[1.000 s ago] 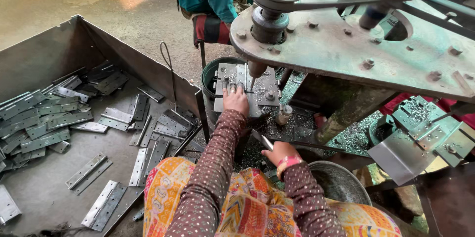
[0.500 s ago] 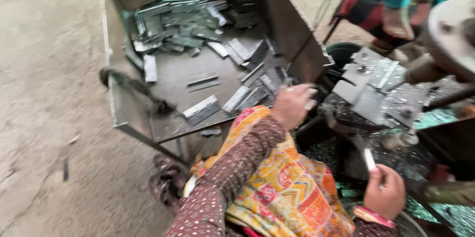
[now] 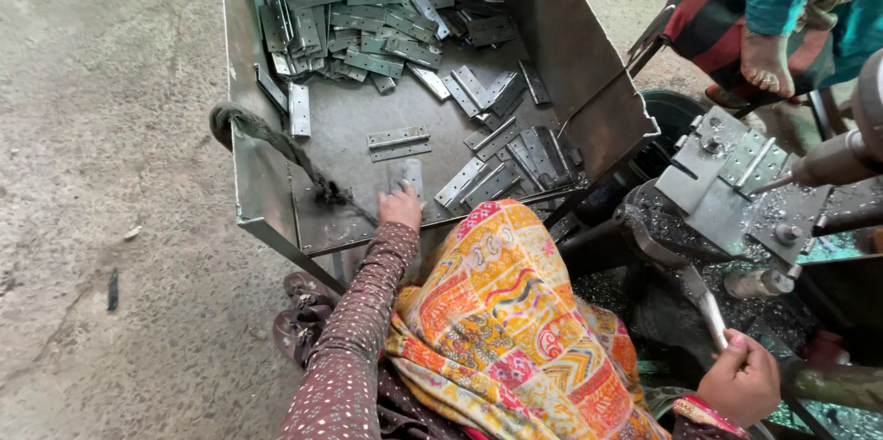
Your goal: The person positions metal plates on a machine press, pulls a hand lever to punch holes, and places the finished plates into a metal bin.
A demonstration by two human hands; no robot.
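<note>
Pressing left hand [image 3: 400,207] fingers together on flat steel hinge plate [image 3: 408,177], right hand [image 3: 740,383] fingers clamped on metal lever [image 3: 704,309]

My one head-worn camera looked steeply down from close above my lap, faced the metal bin [image 3: 276,210] of hinge plates ahead-left, caught the press fixture [image 3: 736,192] at right edge.

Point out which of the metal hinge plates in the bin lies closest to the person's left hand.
The lone hinge plate lying flat just beyond the left hand, whose fingertips reach it. The paired plates lie farther up, and the others are heaped at the bin's back and right.
</note>
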